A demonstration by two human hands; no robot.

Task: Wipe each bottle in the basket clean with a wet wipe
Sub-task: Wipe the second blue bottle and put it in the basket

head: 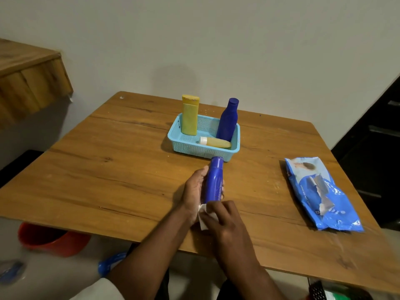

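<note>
Between the hands, the left hand [194, 189] grips a blue bottle [214, 182]; the right hand [225, 219] pinches a white wipe [203, 215] against its bottom.

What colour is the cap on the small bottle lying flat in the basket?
White, on the small yellow bottle in the basket; head view.

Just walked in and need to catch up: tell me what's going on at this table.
A person is cleaning bottles. The left hand holds a blue bottle above the table, while the right hand rubs its base with a white wet wipe. Three more bottles sit in the light blue basket: a yellow one and a blue one upright, a small yellowish one lying down. The wipes pack lies to the right.
</note>
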